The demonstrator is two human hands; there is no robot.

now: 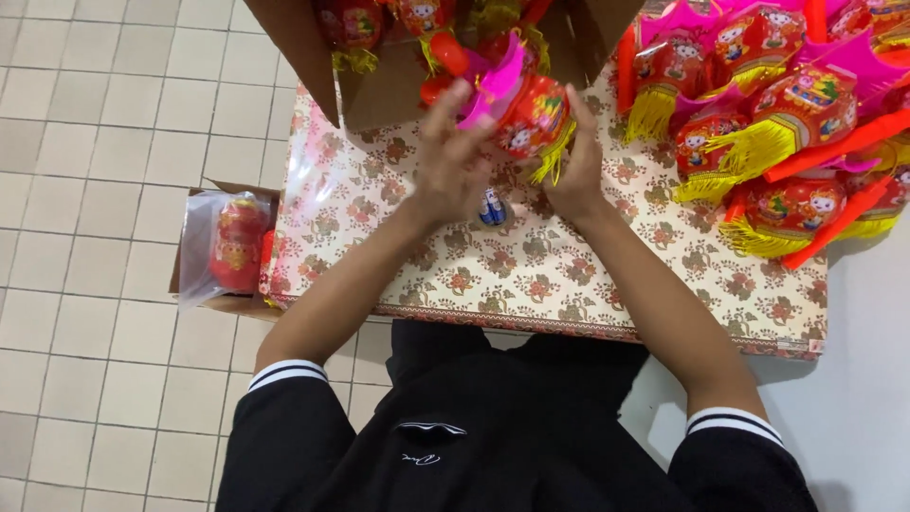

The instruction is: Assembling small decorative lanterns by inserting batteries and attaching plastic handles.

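Note:
Both hands hold one red toy lantern (pixel 533 116) above the table. It has a pink top piece and a yellow tassel fringe. My left hand (pixel 447 161) grips its pink top from the left, fingers curled round it. My right hand (pixel 576 163) cups the lantern's right side and underside. Under the hands a small blue and white round object (pixel 492 208) lies on the floral tablecloth (pixel 531 270).
An open cardboard box (pixel 379 90) with more red lanterns stands at the table's far edge. A pile of finished lanterns (pixel 777 123) with orange sticks fills the right side. On the left, a low box holds a bagged lantern (pixel 235 244). Tiled floor (pixel 85 190) lies left.

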